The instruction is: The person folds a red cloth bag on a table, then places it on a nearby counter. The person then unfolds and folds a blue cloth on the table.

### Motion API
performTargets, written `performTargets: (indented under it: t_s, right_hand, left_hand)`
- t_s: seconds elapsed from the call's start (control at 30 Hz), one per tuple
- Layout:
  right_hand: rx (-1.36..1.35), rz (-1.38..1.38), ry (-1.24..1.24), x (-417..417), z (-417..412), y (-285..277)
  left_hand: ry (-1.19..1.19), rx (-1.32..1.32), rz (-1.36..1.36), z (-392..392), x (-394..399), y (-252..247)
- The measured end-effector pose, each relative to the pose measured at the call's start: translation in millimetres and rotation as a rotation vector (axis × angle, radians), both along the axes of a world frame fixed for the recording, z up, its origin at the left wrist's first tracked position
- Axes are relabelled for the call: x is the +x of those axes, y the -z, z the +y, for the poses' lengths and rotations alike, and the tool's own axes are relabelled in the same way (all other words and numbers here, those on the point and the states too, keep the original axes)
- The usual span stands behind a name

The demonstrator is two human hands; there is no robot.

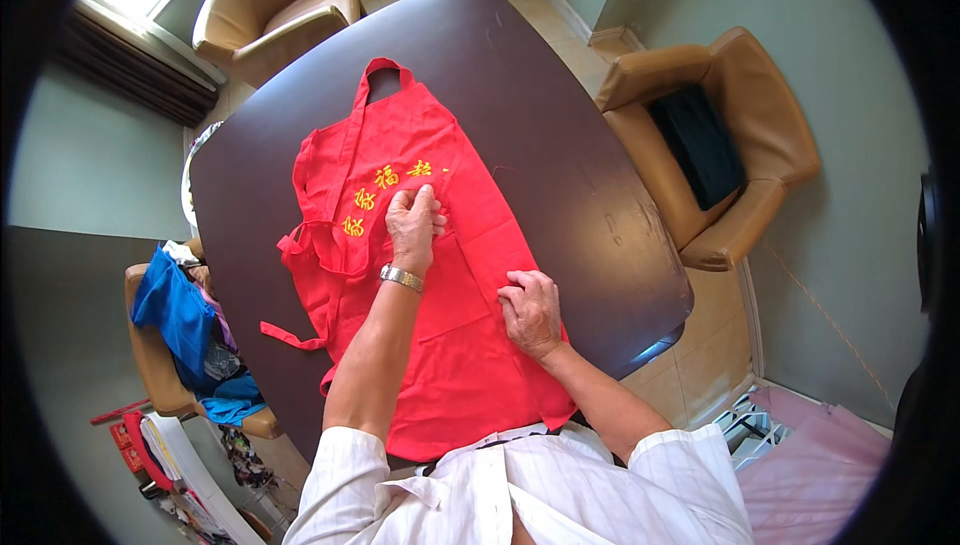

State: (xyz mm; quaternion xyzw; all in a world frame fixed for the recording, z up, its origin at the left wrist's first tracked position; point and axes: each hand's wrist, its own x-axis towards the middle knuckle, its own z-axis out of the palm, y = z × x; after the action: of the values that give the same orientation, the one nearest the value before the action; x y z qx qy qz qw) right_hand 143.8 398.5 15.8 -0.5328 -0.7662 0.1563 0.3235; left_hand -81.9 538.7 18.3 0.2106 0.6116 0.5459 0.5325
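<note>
A red cloth apron (480,230) lies spread on the dark table, its neck loop at the far end and a tie strap trailing off to the left. Yellow embroidered characters (386,176) curve across its chest. Over this lettering is my left hand (412,226), with a metal-banded watch (402,277) at the wrist. Its fingers are curled and the thumb is close to the index finger; whether cloth is pinched between them is hidden. My right hand (532,314) rests at the apron's right edge, fingers bent and slightly apart, with nothing visible in them.
The dark table (570,170) has rounded corners and a worn right edge. A tan armchair (765,147) with a dark cushion (697,143) stands at right, another armchair (277,8) at far left. Blue clothes (176,312) are heaped on a chair at left. Pink fabric (817,470) hangs at lower right.
</note>
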Motion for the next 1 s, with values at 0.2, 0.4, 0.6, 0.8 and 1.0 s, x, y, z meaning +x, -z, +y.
performTargets:
  t_s: [0.2, 0.4, 0.6, 0.8, 1.0]
  right_hand:
    - [-0.009, -0.005, -0.013, 0, 0, -1]
    - [-0.019, -0.035, -0.01, 1, 0, 2]
    - [-0.028, -0.013, -0.006, 2, 1, -1]
    - [-0.021, 0.074, -0.016, 0, 14, -3]
    - [0.021, -0.105, -0.076, -5, 25, 14]
  left_hand:
    - [-0.035, 0.025, 0.188, 1, -15, 9]
    - [-0.083, 0.025, 0.183, -10, -8, 3]
    - [0.231, 0.552, 1.054, -75, 33, -13]
    - [0.605, 0.529, 1.29, -146, 49, -5]
    - [0.679, 0.477, 1.358, -162, 52, 11]
